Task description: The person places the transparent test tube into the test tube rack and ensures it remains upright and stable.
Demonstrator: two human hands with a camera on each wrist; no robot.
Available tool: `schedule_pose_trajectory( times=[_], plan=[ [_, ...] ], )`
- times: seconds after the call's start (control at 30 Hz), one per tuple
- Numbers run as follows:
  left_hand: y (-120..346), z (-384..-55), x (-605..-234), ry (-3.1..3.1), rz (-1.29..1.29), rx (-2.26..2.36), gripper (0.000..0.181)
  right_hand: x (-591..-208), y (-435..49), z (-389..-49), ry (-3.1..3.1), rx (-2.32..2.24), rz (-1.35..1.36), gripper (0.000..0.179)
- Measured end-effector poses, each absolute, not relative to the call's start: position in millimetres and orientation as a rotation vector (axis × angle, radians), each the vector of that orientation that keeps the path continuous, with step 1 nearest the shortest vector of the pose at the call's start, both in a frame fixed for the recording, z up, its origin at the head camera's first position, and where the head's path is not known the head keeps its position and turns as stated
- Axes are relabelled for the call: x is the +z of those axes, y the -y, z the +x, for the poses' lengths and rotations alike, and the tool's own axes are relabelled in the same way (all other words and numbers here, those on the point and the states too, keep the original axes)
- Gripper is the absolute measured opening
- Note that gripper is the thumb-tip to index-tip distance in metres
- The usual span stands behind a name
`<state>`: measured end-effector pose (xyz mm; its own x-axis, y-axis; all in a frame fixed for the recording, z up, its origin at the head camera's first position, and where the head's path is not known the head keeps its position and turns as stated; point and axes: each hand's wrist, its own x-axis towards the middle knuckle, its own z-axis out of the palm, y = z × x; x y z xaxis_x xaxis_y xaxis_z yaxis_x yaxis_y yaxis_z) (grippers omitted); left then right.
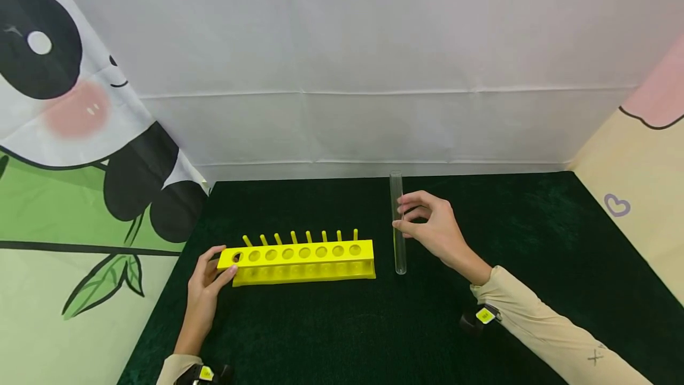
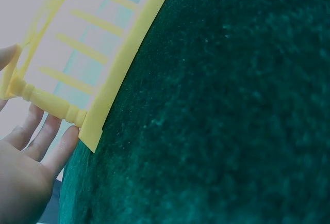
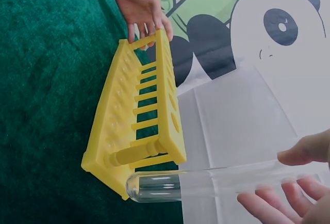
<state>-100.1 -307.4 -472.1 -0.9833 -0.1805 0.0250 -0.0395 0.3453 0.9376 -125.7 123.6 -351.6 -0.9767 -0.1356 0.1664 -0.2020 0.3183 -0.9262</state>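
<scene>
A yellow test tube rack (image 1: 304, 263) stands on the dark green cloth, with a row of round holes along its top and a row of pegs behind. My left hand (image 1: 203, 290) grips its left end, thumb at the front corner of the top bar; the left wrist view shows the fingers along the rack's end post (image 2: 54, 105). To the right of the rack, my right hand (image 1: 433, 224) pinches a clear glass test tube (image 1: 398, 248) between thumb and fingers. The tube is upright, rounded end down. No tube shows in the rack's holes.
Dark green cloth (image 1: 342, 331) covers the table. Behind its far edge hangs a creased white sheet (image 1: 374, 117). A panda-print cloth (image 1: 80, 135) hangs at the left, and a cream and pink cloth (image 1: 641, 195) at the right.
</scene>
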Motion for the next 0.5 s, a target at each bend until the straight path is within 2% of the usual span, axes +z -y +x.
schedule_pose_trajectory(
  times=[0.27,0.5],
  plan=[
    [306.5,-99.0,-471.1,2.479,0.216,-1.715,0.053,-342.8,-119.8,-122.2,2.515,1.716,0.326,0.037],
    [306.5,-98.3,-470.0,2.472,0.204,-1.724,0.053,-319.6,-110.7,-108.9,2.503,1.694,0.357,0.034]
  ],
)
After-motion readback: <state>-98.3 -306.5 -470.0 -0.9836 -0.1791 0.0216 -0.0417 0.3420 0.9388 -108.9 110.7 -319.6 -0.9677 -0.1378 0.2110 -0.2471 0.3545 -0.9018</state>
